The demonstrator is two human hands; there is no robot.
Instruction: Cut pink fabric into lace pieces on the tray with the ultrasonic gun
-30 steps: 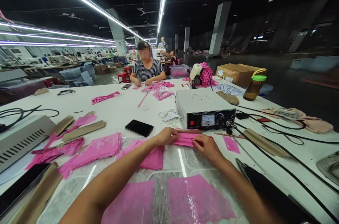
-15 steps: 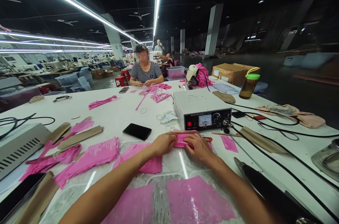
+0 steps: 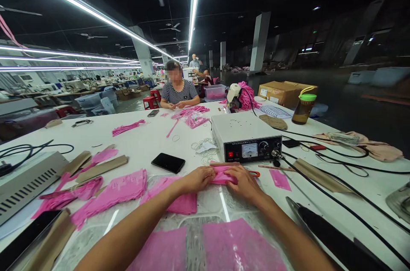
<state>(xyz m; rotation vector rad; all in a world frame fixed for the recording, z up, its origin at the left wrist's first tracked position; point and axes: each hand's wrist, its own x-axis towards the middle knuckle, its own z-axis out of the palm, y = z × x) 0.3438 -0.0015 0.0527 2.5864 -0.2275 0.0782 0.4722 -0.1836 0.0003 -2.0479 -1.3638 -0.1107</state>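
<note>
A small folded piece of pink fabric [image 3: 220, 176] lies between my hands, just in front of the white control box. My left hand [image 3: 199, 178] is closed on its left end, fingertips pinched together. On the other end, my right hand [image 3: 242, 180] has its fingers curled over the cloth and pressed down. A tan strip [image 3: 226, 163] runs along the far edge of the piece. Beside my right fingers an orange loop [image 3: 255, 174] sticks out; the rest of it is hidden. Pink fabric pieces [image 3: 179, 196] lie in a stack left of my left wrist.
The control box [image 3: 246, 128] has a meter and black cables. A phone [image 3: 168, 162] lies behind my left hand. A black handheld tool [image 3: 323, 224] rests at right. Another pink stack [image 3: 115, 189] lies at left. A person in a striped top [image 3: 180, 91] sits across the table [image 3: 141, 142].
The view has tilted up slightly, so the scene sits a little lower and farther right. Both hands stay on the pink fabric; the right fingers have bent slightly more over it.
</note>
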